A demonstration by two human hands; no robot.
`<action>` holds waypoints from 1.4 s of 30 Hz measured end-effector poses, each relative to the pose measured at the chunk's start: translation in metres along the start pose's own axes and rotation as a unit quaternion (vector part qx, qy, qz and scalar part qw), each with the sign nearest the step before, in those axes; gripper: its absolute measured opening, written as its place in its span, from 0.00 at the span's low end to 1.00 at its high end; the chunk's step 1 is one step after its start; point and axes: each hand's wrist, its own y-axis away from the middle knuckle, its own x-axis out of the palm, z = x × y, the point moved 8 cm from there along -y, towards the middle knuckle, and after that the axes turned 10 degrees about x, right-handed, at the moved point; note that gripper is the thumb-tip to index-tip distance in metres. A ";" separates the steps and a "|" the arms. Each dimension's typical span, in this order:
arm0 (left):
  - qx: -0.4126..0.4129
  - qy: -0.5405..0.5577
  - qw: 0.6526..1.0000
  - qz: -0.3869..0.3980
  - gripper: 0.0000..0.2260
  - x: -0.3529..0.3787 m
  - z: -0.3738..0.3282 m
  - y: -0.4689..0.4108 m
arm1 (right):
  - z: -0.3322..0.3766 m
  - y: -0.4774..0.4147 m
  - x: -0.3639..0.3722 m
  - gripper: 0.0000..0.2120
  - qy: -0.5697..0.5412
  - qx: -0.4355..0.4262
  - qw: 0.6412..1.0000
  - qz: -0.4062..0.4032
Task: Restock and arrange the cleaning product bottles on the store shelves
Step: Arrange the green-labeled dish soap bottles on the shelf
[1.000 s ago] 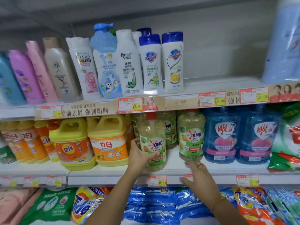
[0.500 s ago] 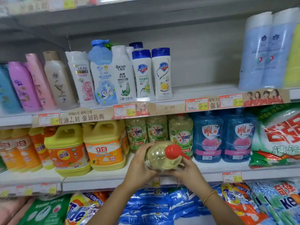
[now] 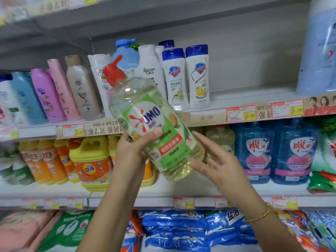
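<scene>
Two hands hold an OMO bottle up in front of stocked store shelves.

Both forearms rise from the bottom edge of the frame, with a gold bracelet [image 3: 258,216] on the right wrist. At centre, the left hand [image 3: 133,155] grips the OMO bottle [image 3: 154,124] by its lower half, thumb clamped across the green label. Right of centre, the right hand [image 3: 220,162] has its fingers [image 3: 205,141] straight and spread apart, the index finger lying along the bottle's side and the thumb against its base. The bottle is in the air at mid-frame, tilted, its red cap [image 3: 113,73] pointing to the upper left. Behind it on the middle shelf [image 3: 200,190], yellow jugs [image 3: 92,160] stand at left and blue bottles [image 3: 254,151] at right. White Safeguard bottles [image 3: 174,79] stand on the shelf above.
</scene>
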 end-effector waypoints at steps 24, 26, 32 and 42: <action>0.008 0.129 0.983 0.133 0.41 0.029 0.005 0.005 | -0.017 0.004 0.030 0.41 -0.488 0.040 0.852 0.184; 0.001 0.115 0.980 0.160 0.42 0.030 0.006 0.007 | -0.022 0.011 0.041 0.39 -0.513 0.069 0.830 0.209; 0.052 0.042 0.979 0.194 0.24 0.035 -0.013 0.016 | -0.036 0.018 0.051 0.41 -0.515 0.181 0.826 0.141; 0.041 -0.025 0.998 0.051 0.29 0.030 -0.016 0.028 | -0.003 0.024 0.030 0.54 0.200 -0.128 0.952 -0.193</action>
